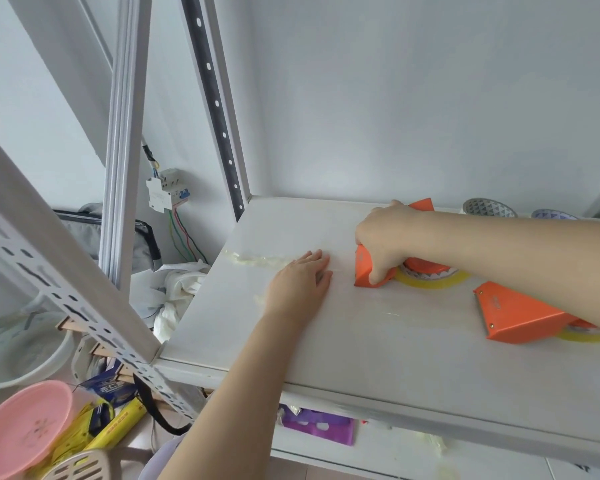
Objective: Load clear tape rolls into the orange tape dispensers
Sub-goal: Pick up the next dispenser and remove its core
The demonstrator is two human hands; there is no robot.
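- our left hand (302, 282) lies palm down on the white shelf (361, 358), fingers straight and close together, holding nothing.
- its fingertips rest at the end of a crumpled strip of tape (253, 259) stuck across the shelf board.
- our right hand (385, 237) curls over the far orange dispenser (364, 271), thumb and fingers wrapped round its body, gripping it against the shelf.
- the far tape roll (430, 280), clear with a yellowish tint, sits in that dispenser and lies flat on the shelf just right of the hand.
- an orange corner shows behind the right hand; we cannot tell whether it is part of the same dispenser.
- the near orange dispenser (516, 313) lies on the shelf nearer the front edge, under our right forearm and apart from both hands.
- the near tape roll (586, 336) sits in it, partly hidden by the arm.
- two patterned bowls (489, 206) stand at the back of the shelf by the wall.
- below left we see a pink basin (21, 427) and a heap of white cloth (174, 289).
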